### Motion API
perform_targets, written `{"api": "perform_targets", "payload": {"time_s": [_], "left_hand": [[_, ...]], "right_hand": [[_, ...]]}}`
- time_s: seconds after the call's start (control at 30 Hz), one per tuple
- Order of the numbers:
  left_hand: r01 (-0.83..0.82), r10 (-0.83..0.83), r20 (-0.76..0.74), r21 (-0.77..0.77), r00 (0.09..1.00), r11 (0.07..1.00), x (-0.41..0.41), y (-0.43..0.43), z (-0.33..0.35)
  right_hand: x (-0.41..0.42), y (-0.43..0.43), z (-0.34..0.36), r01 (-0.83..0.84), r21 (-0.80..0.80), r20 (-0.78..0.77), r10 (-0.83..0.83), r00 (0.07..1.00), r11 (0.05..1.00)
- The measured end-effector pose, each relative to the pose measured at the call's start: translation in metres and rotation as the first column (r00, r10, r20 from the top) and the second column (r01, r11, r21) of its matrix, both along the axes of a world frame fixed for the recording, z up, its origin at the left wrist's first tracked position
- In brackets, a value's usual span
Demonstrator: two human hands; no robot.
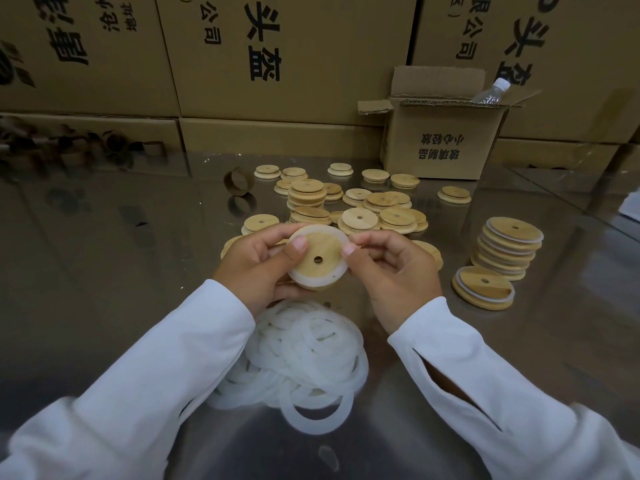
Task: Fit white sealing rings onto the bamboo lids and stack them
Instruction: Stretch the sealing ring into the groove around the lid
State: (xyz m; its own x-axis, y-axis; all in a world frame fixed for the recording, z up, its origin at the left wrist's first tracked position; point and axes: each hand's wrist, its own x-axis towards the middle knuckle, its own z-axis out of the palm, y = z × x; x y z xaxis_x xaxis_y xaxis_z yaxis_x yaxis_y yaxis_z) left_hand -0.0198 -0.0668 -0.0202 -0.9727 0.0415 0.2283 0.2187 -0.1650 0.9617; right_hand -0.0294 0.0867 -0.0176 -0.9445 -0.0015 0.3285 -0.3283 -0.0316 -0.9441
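Ring-fitting step: left hand (258,261) grips bamboo lid (320,256), right hand (388,268) fingertips pinch sealing ring (341,268) at rim; next, likely seat ring all round, then stack.

**Hand-assembly bench in a carton store**

Printed cartons (287,57) stand stacked like a wall along the whole far side. Before them lies a shiny steel table (104,254). Dozens of bare lids (360,216) lie loose and in low piles at its middle, with a heap of rings (304,355) near and a stack (507,247) of ringed lids at right. A small open box (440,136) holding a bottle (491,91) stands far right. The left hand (256,261) holds a lid (318,251), and the right hand (394,268) pinches its ring (304,279).
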Motion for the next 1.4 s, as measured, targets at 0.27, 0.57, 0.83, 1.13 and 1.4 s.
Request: {"api": "perform_targets", "payload": {"time_s": [0.27,0.57,0.83,1.13,1.4], "left_hand": [[0.016,-0.019,-0.021,-0.119,1.000,0.993,-0.0001,-0.0012,-0.0015],[-0.066,0.057,-0.092,-0.100,0.994,0.993,0.0002,-0.0021,0.0013],[-0.087,0.083,-0.089,-0.044,0.993,0.995,-0.0002,0.0001,0.0015],[-0.034,0.034,0.021,-0.030,0.999,0.999,0.0006,-0.0006,0.0017],[-0.075,0.066,-0.082,-0.116,0.994,0.990,-0.0007,-0.0039,0.0013]], "right_hand": [[0.0000,-0.0007,-0.0019,0.031,0.075,-0.031,-0.029,0.999,0.997],[0.0018,0.0013,0.0010,0.038,0.186,-0.101,-0.019,0.995,0.982],[0.0068,0.0000,0.0018,0.015,0.170,-0.152,0.011,0.988,0.985],[0.0060,-0.0011,-0.0035,0.084,0.158,-0.124,-0.064,0.990,0.984],[0.0048,-0.0026,-0.0001,0.108,0.258,-0.085,-0.089,0.992,0.960]]}}
